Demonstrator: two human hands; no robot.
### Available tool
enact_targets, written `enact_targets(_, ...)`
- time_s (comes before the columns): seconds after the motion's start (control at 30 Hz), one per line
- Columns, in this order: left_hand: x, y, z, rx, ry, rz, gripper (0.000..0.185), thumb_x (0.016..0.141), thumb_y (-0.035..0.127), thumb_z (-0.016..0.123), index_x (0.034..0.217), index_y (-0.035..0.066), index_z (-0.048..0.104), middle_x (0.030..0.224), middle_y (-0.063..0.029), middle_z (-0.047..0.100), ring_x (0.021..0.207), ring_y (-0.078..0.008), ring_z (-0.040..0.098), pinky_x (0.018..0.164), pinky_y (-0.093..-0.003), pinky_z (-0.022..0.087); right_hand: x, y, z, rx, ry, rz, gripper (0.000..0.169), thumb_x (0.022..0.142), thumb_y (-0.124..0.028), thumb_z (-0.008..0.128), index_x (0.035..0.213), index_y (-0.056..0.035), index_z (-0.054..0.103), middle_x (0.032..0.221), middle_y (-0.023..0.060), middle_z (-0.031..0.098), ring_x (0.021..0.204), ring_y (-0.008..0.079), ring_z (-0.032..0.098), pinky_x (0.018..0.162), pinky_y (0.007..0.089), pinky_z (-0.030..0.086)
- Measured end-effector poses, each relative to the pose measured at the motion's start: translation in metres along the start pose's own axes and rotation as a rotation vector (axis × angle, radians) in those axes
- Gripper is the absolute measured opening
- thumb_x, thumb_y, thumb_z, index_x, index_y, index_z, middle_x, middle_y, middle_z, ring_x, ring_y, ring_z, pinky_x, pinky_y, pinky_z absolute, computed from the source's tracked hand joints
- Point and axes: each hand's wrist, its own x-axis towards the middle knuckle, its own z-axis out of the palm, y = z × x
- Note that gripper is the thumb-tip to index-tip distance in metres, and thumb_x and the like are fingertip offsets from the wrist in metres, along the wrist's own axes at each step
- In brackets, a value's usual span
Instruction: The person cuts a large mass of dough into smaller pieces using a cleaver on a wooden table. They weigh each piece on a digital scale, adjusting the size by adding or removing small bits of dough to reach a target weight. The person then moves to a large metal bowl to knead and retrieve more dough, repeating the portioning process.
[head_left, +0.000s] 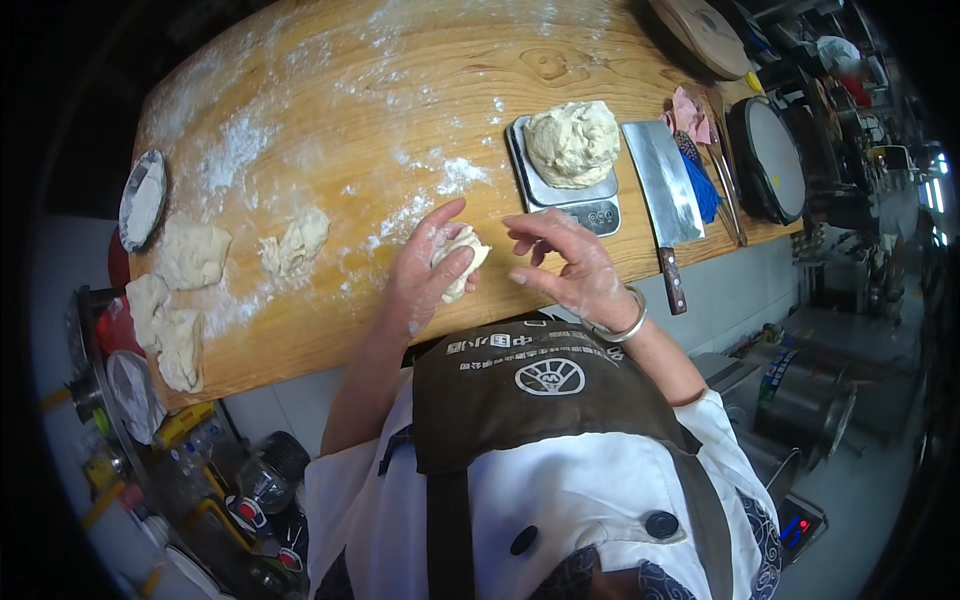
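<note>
A small lump of dough (459, 262) lies in my left hand (431, 274), with the thumb pressed over it, above the near edge of the wooden worktop. To its right, my right hand (574, 266) is held with its fingers curled and apart, nothing between them; a metal bangle (637, 315) circles that wrist. Just beyond my right hand a digital kitchen scale (606, 202) carries a large ball of dough (574, 144). Another dough piece (296, 244) rests on the floured wood left of my hands, and several more (195, 253) lie near the left edge.
A cleaver (664, 184) lies right of the scale, its handle past the table's edge. Farther right are a blue cloth (699, 184), tongs (727, 187) and a round black-rimmed appliance (772, 161). A bowl of flour (142, 201) stands at the left edge of the worktop (360, 127).
</note>
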Motion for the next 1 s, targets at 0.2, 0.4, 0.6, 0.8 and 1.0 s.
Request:
enact_targets(0.2,-0.004,0.007,0.009,0.212,-0.085,-0.005,0.064,0.079,0.013,0.057,0.133,-0.002,0.027,0.111,-0.0112,0.050,0.084,-0.0128,0.052,0.071,-0.0237,0.044,0.009,-0.007,0.018,-0.027,-0.047,-0.139,0.040,0.070,-0.010,0.070,0.107,-0.0040,0.057,0.098,0.0109,0.057,0.083,0.0227,0.056,0.068,0.0301,0.048)
enact_targets(0.4,-0.008,0.011,-0.005,0.185,-0.173,-0.200,0.064,0.078,0.015,0.059,0.133,-0.001,0.029,0.112,-0.0095,0.050,0.085,-0.0131,0.052,0.071,-0.0249,0.046,0.004,-0.003,0.026,0.153,-0.126,0.072,0.028,0.072,-0.005,0.066,0.099,-0.0033,0.059,0.091,0.0086,0.057,0.069,0.0170,0.056,0.061,0.0266,0.046)
enact_targets(0.6,-0.013,0.018,-0.011,0.337,-0.227,-0.198,0.060,0.081,0.018,0.063,0.130,-0.001,0.034,0.112,-0.0109,0.052,0.087,-0.0132,0.054,0.067,-0.0248,0.048,0.003,-0.003,0.037,0.194,-0.125,0.092,0.022,0.072,-0.004,0.065,0.093,-0.0038,0.060,0.081,0.0085,0.055,0.069,0.0173,0.056,0.057,0.0271,0.045)
enact_targets(0.8,-0.016,0.016,-0.013,0.331,-0.205,-0.181,0.055,0.079,0.017,0.066,0.124,-0.002,0.041,0.107,-0.0098,0.055,0.083,-0.0119,0.054,0.065,-0.0246,0.048,0.005,0.002,0.049,0.207,-0.089,0.011,0.018,0.071,-0.005,0.065,0.088,-0.0043,0.061,0.080,0.0089,0.057,0.068,0.0197,0.056,0.058,0.0289,0.045)
enact_targets(1.0,-0.014,0.017,-0.023,0.308,-0.219,-0.294,0.037,0.078,0.013,0.066,0.108,-0.001,0.051,0.086,-0.0049,0.058,0.070,-0.0099,0.054,0.060,-0.0224,0.047,0.008,-0.003,0.051,0.028,-0.064,-0.077,0.012,0.070,0.000,0.063,0.082,-0.0031,0.059,0.079,0.0096,0.058,0.070,0.0238,0.057,0.058,0.0310,0.045)
